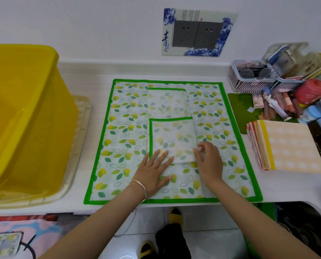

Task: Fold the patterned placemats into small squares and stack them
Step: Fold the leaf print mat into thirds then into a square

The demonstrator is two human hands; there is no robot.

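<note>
Head view: low in the frame, the left hand [154, 169] lies flat with fingers spread, pressing the lower left corner of the folded placemat [172, 141]. The right hand [209, 161] curls and pinches that placemat's lower right edge, and its fingertips are partly hidden. Both rest on a big leafy placemat [122, 139] in the middle. A stack [290, 146] of folded mats sits at right. The yellow tub [25, 113] at left is cut off.

A thin silver bangle [144, 190] circles the left wrist [137, 193]; slippers [175, 216] are yellow
</note>
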